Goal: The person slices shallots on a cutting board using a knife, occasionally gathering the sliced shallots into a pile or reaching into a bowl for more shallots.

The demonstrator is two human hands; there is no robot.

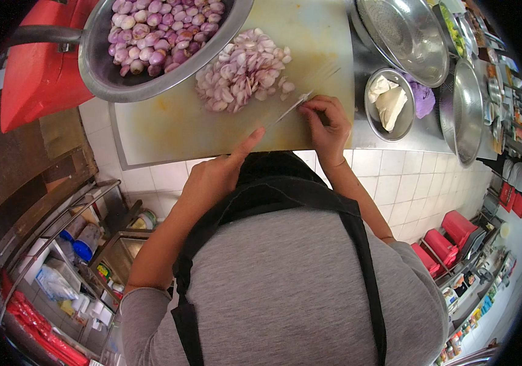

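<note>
My left hand (pixel 219 171) is at the front edge of the cutting board (pixel 174 137), its index finger stretched along a thin knife blade (pixel 288 111). The fingers are curled round the handle, which is hidden. The blade is seen nearly edge-on and blurred. My right hand (pixel 329 126) has thumb and fingertips pinched by the blade, on a small pale piece (pixel 305 97) that looks like shallot. Beyond the hands lies a heap of sliced shallots (pixel 242 68). Whole peeled shallots (pixel 165 32) fill a metal pan at the upper left.
The pan (pixel 105 89) has a long handle and overhangs the board beside a red container (pixel 43 78). To the right are a small metal bowl (pixel 389 135) with white chunks (pixel 391 103), a purple cloth-like item (pixel 421 98) and perforated metal bowls (pixel 409 36).
</note>
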